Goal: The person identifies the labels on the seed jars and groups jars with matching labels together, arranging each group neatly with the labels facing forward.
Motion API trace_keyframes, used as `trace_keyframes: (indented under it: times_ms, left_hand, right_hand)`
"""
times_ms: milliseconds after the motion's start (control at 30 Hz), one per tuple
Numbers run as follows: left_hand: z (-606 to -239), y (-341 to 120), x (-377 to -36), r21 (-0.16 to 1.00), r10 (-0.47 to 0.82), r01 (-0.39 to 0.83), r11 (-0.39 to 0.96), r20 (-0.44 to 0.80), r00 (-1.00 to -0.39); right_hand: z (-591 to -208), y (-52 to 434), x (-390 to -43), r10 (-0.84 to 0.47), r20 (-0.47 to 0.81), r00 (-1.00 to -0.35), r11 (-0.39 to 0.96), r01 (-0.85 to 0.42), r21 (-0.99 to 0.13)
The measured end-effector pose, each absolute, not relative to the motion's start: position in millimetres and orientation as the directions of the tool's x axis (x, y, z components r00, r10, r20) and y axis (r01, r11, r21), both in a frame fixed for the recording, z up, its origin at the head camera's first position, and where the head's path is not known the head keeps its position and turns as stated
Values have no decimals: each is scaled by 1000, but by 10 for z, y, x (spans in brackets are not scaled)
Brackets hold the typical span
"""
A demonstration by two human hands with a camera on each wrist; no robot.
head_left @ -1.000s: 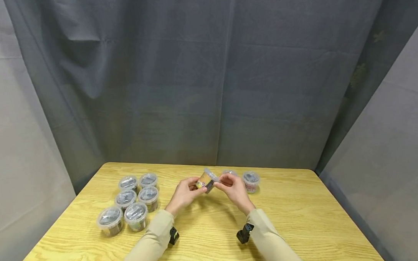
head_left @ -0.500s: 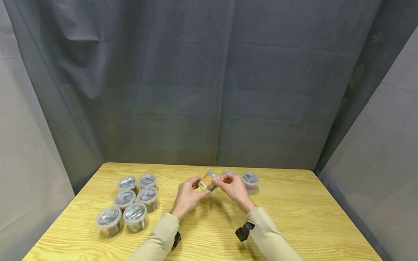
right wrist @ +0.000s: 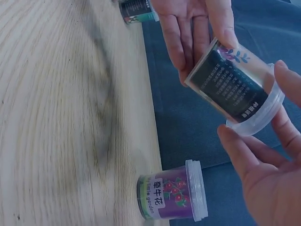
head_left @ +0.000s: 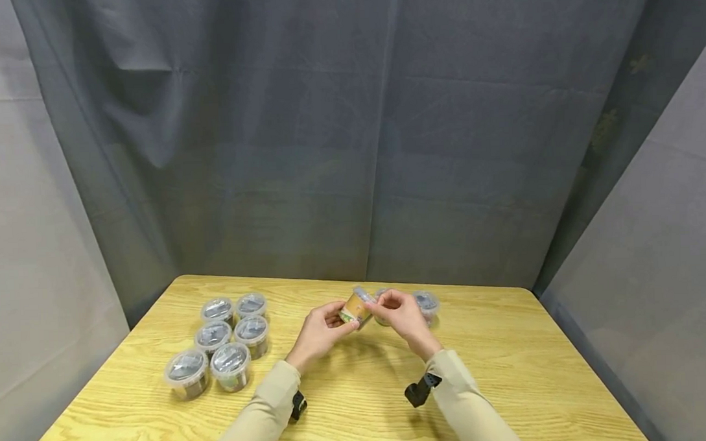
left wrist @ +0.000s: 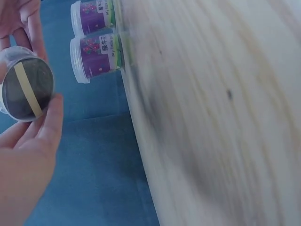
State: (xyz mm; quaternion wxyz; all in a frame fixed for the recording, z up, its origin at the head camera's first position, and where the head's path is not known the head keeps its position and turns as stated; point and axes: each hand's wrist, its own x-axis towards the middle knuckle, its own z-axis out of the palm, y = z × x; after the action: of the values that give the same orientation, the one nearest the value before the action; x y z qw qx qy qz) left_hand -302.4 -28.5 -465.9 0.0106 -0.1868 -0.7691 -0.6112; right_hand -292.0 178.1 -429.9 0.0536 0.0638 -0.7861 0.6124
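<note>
Both hands hold a small clear plastic cup [head_left: 356, 306] tilted above the middle of the wooden table [head_left: 510, 371]. It has a clear lid and an orange-and-dark printed label. My left hand [head_left: 340, 315] grips its base end; the left wrist view shows the cup's round bottom [left wrist: 27, 89] with a yellow stripe between my left hand's fingers [left wrist: 40, 136]. My right hand [head_left: 380, 305] pinches the lid end, and in the right wrist view its fingers [right wrist: 249, 160] lie on the rim of the cup [right wrist: 233, 87].
Two more lidded cups [head_left: 427, 303] with purple labels [right wrist: 171, 190] stand on the table just behind my hands. Several lidded cups [head_left: 228, 335] sit grouped at the left. Grey cloth walls [head_left: 350, 149] enclose the table on three sides.
Both hands have carried the cup slightly to the right and farther away, turning it a little. My right hand now covers part of a cup standing behind it.
</note>
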Motion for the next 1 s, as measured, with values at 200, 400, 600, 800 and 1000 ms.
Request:
trace_keyframes:
  times_ms: [200, 400, 600, 800, 1000]
  left_hand:
    - [-4649, -224, -2993, 910, 223, 337, 243, 286, -932]
    - [-4643, -181, -2936, 870, 220, 390, 301, 335, -916]
    - [-4654, -223, -2930, 941, 296, 296, 165, 239, -925]
    - [-4656, -202, -2919, 931, 260, 313, 187, 260, -930]
    - [-4620, -145, -2893, 880, 234, 399, 258, 344, -909]
  right_hand:
    - [-4265, 1786, -2910, -38, 133, -990, 237, -138, -962]
    - [-4237, 1774, -2892, 16, 99, -995, 250, -92, -964]
    - [-4246, 1790, -2913, -5, 110, -994, 200, -109, -974]
    - [-4227, 1773, -2868, -14, 107, -994, 185, -107, -977]
    - [-4197, 1776, -2853, 21, 110, -994, 240, -102, -965]
